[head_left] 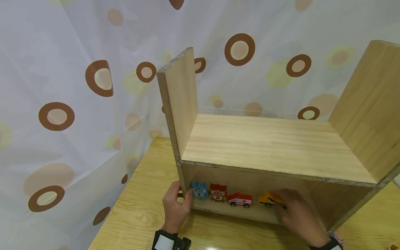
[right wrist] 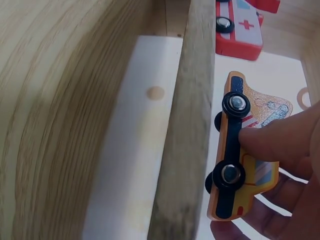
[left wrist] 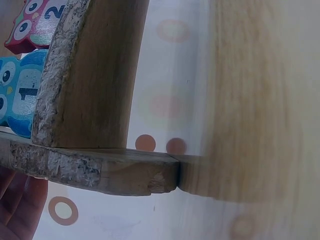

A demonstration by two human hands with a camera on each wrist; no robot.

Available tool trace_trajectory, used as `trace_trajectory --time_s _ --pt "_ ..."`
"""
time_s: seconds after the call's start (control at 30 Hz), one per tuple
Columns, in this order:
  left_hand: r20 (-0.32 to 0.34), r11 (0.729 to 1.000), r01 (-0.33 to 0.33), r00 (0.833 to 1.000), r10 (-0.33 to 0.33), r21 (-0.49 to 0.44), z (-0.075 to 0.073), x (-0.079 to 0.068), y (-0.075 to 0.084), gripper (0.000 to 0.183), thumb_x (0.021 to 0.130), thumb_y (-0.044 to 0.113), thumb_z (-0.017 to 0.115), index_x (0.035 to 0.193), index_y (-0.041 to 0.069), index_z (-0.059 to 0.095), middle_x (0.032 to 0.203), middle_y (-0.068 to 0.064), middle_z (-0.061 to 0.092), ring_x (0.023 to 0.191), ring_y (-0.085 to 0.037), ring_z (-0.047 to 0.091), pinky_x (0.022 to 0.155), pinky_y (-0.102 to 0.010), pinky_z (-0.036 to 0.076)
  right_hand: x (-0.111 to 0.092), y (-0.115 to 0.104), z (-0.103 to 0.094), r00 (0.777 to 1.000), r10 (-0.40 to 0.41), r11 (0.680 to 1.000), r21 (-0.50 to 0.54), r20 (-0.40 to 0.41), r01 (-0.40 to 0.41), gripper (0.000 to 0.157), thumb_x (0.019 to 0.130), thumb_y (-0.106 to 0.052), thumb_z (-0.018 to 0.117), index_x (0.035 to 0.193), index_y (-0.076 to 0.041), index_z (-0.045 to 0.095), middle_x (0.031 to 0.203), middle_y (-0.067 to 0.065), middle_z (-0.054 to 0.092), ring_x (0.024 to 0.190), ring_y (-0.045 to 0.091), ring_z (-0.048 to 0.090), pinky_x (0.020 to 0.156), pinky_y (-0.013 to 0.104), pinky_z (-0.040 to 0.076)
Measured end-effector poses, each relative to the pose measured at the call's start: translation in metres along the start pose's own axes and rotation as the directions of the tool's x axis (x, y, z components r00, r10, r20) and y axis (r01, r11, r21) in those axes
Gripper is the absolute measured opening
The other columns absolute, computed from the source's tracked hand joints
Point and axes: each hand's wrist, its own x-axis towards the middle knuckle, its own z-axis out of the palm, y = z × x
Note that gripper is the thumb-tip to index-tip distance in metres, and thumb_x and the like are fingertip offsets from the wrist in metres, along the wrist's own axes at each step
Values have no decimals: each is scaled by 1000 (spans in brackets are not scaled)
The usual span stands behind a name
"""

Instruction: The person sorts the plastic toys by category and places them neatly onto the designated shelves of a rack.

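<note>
A wooden shelf (head_left: 275, 142) stands on the table, with an open lower compartment. My left hand (head_left: 175, 206) grips its left side board, thumb at the front edge beside the blue owl block (head_left: 199, 190) marked 1. In the left wrist view, fingers (left wrist: 22, 202) show on the board's outer side. My right hand (head_left: 297, 211) pinches a yellow toy truck (right wrist: 232, 140) inside the lower compartment, thumb on its near side and other fingers behind. A red owl block (head_left: 218, 193) marked 2 and a red-and-white toy ambulance (head_left: 240, 200) stand between the blue owl and the truck.
Two upright side boards (head_left: 184, 100) rise above the shelf's upper board. The wood-grain table (head_left: 134, 194) extends to the left and front. Behind hangs a white sheet (head_left: 118, 41) with brown circles. A small reddish object (head_left: 393, 247) lies at the lower right corner.
</note>
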Motion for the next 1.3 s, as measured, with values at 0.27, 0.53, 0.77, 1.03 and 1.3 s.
trace_trajectory --time_s 0.27,0.53,0.77,1.03,1.3 --pt "4 1000 -1 1000 1 3 2 1 1 30 84 6 72 113 10 69 100 -6 72 79 -14 69 59 -16 55 0 -7 2 999 7 999 36 32 -9 33 84 -4 73 116 -3 68 109 11 69 102 27 63 77 40 54" --pt "1 1000 -21 1000 21 -5 4 2 3 30 84 5 72 113 11 69 100 -6 72 79 -14 70 60 -16 56 -1 -8 4 999 -28 1000 3 29 28 33 82 -5 74 115 -7 69 109 5 69 100 22 63 76 36 54" --pt "0 1000 -9 1000 9 4 4 0 3 30 83 4 72 112 10 69 100 -5 72 78 -14 69 60 -16 55 -4 -7 8 998 -62 998 3 -9 62 34 81 -5 76 114 -7 69 108 6 69 102 26 63 79 42 55" --pt "29 999 34 999 -34 15 2 -1 3 28 85 8 73 112 9 69 102 -7 72 82 -14 70 61 -16 56 -14 -5 0 922 -229 973 -77 -312 216 31 86 -16 73 113 -1 66 112 20 65 104 41 58 84 59 47" --pt "6 997 56 998 -57 47 -7 -11 1 28 83 5 74 110 9 69 99 -5 72 78 -11 68 59 -14 54 -32 -5 -15 659 -369 910 -113 -655 398 61 103 -46 44 87 7 69 85 23 68 100 5 59 95 14 36"
